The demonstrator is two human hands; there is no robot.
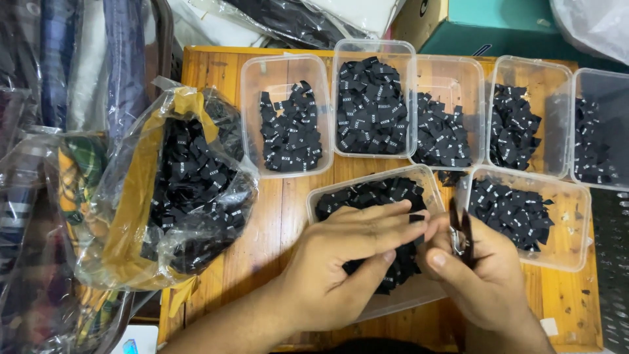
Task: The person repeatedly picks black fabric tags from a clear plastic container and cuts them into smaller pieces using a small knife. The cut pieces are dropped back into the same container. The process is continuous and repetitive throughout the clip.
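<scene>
Seven clear plastic tubs stand on a wooden table (275, 216), each holding a heap of small black woven labels with pale marks. Five tubs form a row along the far edge; two sit nearer the person. The table's planks are orange-brown and show bare between the tubs. To the left, a crumpled clear plastic bag (177, 190) with a mustard-yellow lining lies open, packed with more black labels. Beyond it, folded garments in plastic sleeves (39, 196) are stacked at the table's left side. A teal cardboard box (498, 26) and further bagged cloth sit behind the far row.

Nearest tub (367, 190): rectangular, translucent, tilted slightly, touching the tub to its right; its contents are largely covered by the hands. The left hand (347, 255) rests palm down over this tub, fingers stretched flat and close together, their tips on a single black label (417, 219) at the tub's right edge. The right hand (478, 269) sits just beside it, fingers curled and clamped on a small pair of dark snips (460, 231), the blades pointing away from the person; the thumb lies across the front. Whether the blades touch the label cannot be told.
</scene>
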